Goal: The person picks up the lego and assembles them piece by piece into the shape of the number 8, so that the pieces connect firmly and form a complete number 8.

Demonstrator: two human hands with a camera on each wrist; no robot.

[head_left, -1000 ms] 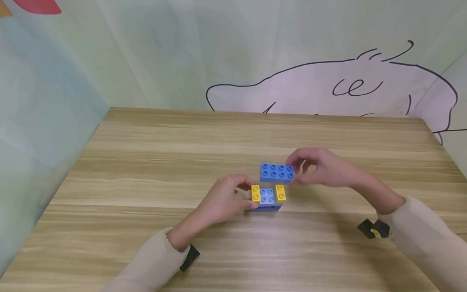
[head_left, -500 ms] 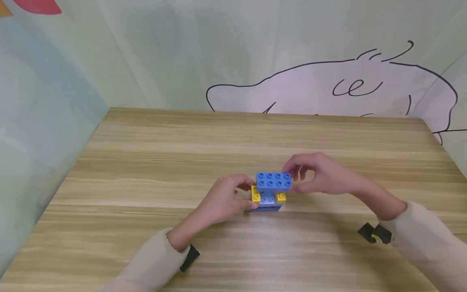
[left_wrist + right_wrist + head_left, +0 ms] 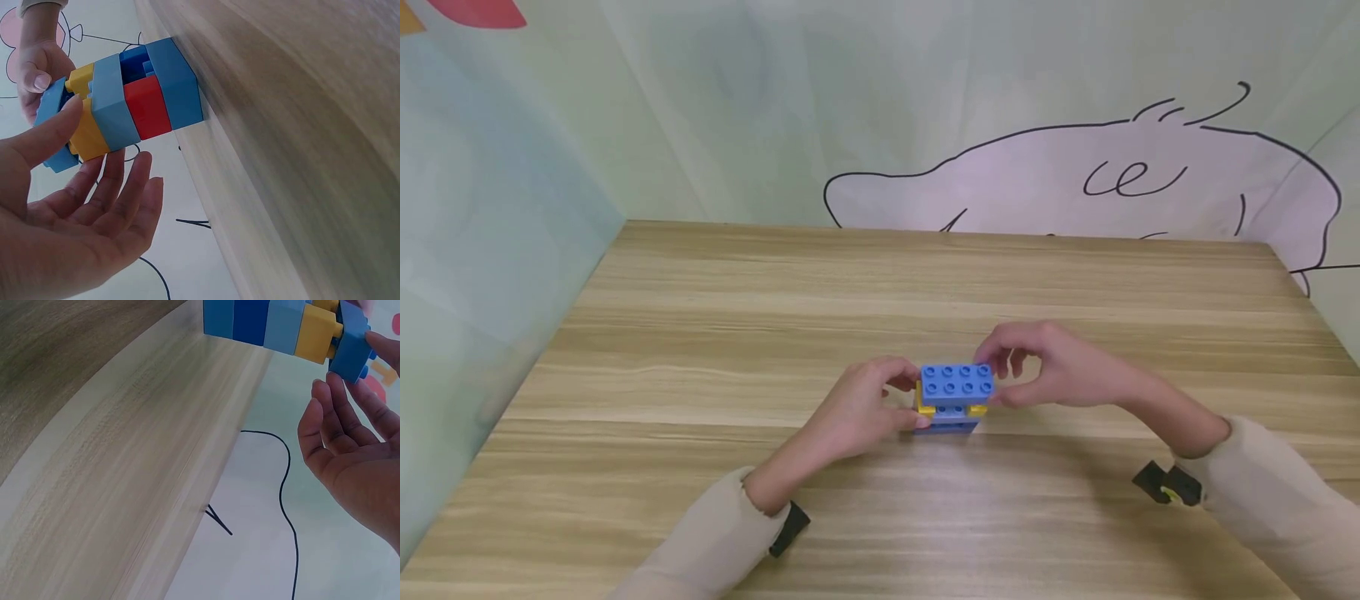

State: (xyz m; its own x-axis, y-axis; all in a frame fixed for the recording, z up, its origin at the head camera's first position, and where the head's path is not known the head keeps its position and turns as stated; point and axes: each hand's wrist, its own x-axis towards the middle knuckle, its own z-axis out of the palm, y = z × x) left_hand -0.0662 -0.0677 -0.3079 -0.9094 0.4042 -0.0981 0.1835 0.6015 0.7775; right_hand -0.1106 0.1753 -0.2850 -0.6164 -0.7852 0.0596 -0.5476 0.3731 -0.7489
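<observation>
A stack of toy building bricks stands on the wooden table (image 3: 737, 333). My left hand (image 3: 861, 412) pinches its left side at a yellow brick (image 3: 92, 134). My right hand (image 3: 1060, 367) grips the right end of a blue eight-stud brick (image 3: 957, 387) between thumb and fingers, over the top of the stack. In the right wrist view, studs show in a narrow gap between that brick and the yellow brick (image 3: 315, 332) below it. Under the yellow pair lies a light blue brick (image 3: 115, 103), then a red brick (image 3: 147, 107) beside a dark blue brick (image 3: 250, 322), and a blue brick (image 3: 178, 81) at the bottom.
Behind the table rises a pale wall sheet (image 3: 737, 108) with a black line drawing (image 3: 1135, 179). Dark straps (image 3: 1168, 483) sit at the sleeve cuffs. The table's far edge runs well behind the stack.
My right hand has brought the blue brick toward me, slightly left and down, from behind the stack to over the yellow bricks. My left hand has stayed in place on the stack.
</observation>
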